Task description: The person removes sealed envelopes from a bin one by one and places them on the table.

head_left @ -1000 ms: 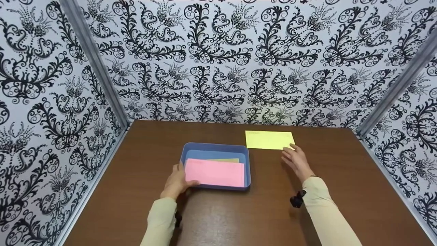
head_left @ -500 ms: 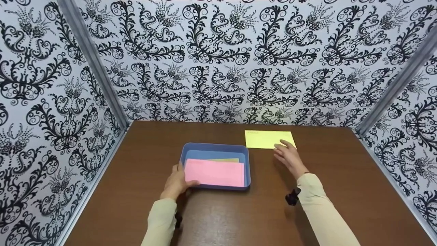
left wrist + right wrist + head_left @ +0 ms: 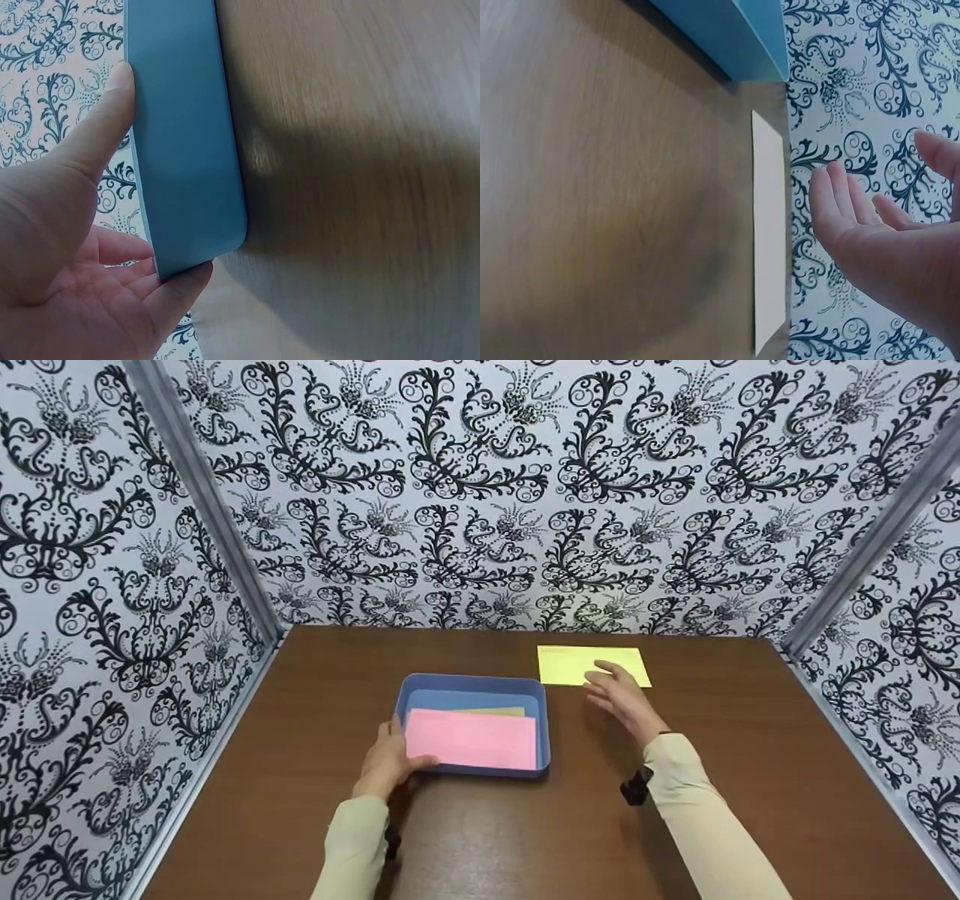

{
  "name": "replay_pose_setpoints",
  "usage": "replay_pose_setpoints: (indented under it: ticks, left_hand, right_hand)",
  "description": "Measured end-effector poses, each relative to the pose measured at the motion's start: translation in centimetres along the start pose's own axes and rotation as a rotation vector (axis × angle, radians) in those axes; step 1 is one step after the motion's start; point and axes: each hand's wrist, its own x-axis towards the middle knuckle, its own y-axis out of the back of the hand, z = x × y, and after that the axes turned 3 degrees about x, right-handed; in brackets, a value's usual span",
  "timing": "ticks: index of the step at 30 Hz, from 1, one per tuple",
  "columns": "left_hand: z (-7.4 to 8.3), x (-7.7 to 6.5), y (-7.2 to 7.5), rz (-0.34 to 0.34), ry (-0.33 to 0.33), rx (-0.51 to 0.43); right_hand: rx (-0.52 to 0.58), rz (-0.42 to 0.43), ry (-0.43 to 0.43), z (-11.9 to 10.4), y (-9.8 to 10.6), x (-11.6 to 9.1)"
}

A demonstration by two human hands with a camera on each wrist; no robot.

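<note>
A shallow blue tray (image 3: 472,684) sits on the table with a pink envelope (image 3: 471,739) lying in it. Under the pink one, the edge of a dull yellow envelope (image 3: 504,711) shows. My left hand (image 3: 384,763) grips the tray's near left corner; in the left wrist view its thumb lies along the rim and the fingers wrap the corner. A bright yellow envelope (image 3: 574,664) lies flat at the back, right of the tray. My right hand (image 3: 621,699) hovers just in front of it, overlapping its near edge in the head view, fingers loosely bent and holding nothing.
The brown wooden table (image 3: 480,840) runs back to a wall covered in black-and-white scroll pattern (image 3: 480,510). Similar patterned panels stand left and right, with grey posts (image 3: 202,502) at the corners.
My right hand has moved left along the near edge of the bright yellow envelope, toward the tray. The left hand, tray and envelopes stay where they were.
</note>
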Motion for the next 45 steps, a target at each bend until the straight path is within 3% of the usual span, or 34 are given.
replay_pose_setpoints:
  ticks: [12,19,32,45]
  left_hand:
    - [-0.1,0.0,0.0,0.004,-0.013,0.007]
    - [-0.2,0.1,-0.2,0.040,-0.063,0.059]
    - [-0.3,0.0,-0.3,0.051,-0.057,0.017]
    - [-0.3,-0.1,-0.3,0.038,-0.052,0.016]
  right_hand:
    - [-0.037,-0.021,0.024,-0.9,-1.4,0.6]
    - [-0.094,-0.040,-0.008,-1.1,-2.3,1.0]
    - [-0.086,-0.082,-0.027,-1.3,-4.7,1.2]
    - [-0.093,-0.117,-0.079,-1.4,-5.9,1.7]
